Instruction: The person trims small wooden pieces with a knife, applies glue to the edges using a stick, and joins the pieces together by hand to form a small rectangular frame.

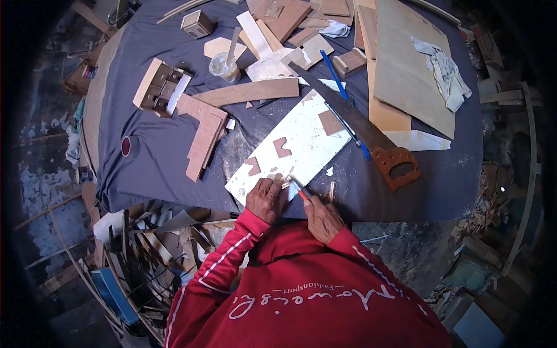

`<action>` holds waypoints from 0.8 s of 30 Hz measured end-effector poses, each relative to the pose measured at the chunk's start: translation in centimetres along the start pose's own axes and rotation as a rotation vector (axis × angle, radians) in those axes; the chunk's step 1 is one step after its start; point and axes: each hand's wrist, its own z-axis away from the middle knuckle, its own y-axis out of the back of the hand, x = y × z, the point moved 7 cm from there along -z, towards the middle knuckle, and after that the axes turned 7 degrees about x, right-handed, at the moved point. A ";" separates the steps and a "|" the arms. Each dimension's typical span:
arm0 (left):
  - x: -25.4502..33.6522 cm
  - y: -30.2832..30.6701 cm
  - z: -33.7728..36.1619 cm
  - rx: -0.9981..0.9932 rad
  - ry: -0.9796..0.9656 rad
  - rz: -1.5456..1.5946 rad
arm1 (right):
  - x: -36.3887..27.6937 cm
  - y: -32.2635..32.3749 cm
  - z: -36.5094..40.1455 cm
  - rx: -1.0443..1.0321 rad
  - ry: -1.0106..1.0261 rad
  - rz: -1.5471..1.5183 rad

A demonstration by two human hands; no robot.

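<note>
Pressing at the near end of the white board [301, 138], the left hand [266, 198] clamps down on a small wood piece [282, 181]. Right hand [323, 219] is clenched around a red-handled tool [301, 193], its tip beside that piece.

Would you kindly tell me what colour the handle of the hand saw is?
The saw handle is rusty orange-brown, clearest in the head view.

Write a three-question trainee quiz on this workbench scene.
1. True or false: the handsaw lies on the table, touched by neither hand.
2. Which hand holds the red-handled tool? A) left hand B) right hand
3. Fill in: the left hand rests at the near end of the white ____.
Key: 1 true; 2 B; 3 board.
</note>
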 end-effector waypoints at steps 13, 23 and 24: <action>-0.3 -0.5 0.6 -0.019 0.009 0.025 | 0.4 -0.3 0.0 -0.101 -0.264 -0.074; -0.6 0.3 0.4 0.032 0.386 0.386 | 3.4 2.1 -0.1 -0.062 -0.760 -0.932; -0.2 -0.1 0.6 0.047 0.556 0.704 | 2.8 2.4 -0.6 -0.065 -0.763 -0.945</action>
